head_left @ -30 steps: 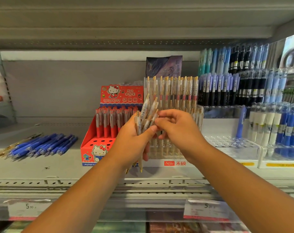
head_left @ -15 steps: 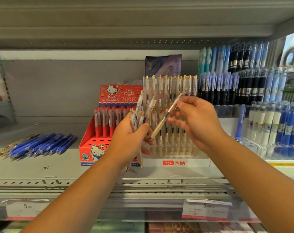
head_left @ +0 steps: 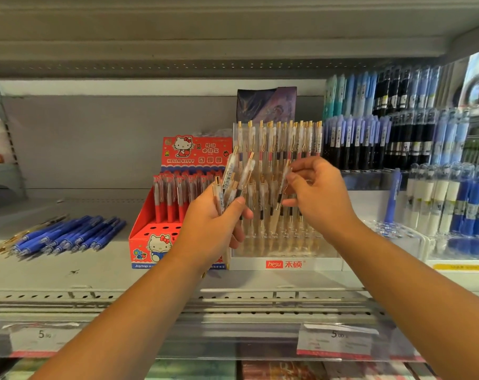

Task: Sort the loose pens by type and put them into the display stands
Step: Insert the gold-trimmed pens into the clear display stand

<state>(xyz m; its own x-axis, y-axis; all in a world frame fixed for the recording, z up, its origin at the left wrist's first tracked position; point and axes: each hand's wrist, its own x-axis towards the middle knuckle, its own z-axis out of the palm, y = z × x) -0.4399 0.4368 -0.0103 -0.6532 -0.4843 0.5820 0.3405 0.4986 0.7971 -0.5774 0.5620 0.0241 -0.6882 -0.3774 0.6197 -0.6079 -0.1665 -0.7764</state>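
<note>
A stationery shop: price labels [head_left: 337,341] front a shelf [head_left: 68,270] of stocked pen stands [head_left: 285,263].

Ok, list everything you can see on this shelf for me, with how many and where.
Loose pens: a pile, blue, lying on the shelf at left.
Hello Kitty stand: one, red, centre-left.
Red pens: many, upright in the Hello Kitty stand's back rows.
Hesu stand: one, clear with white base, centre.
Gold-clip pens: many, clear, upright in the Hesu stand.
Pen racks: several, blue, lilac, black and white pens, right.
Price tags: two, white, shelf edge.
Left hand: grips a bunch of clear pens.
Right hand: pinches one clear pen.
</note>
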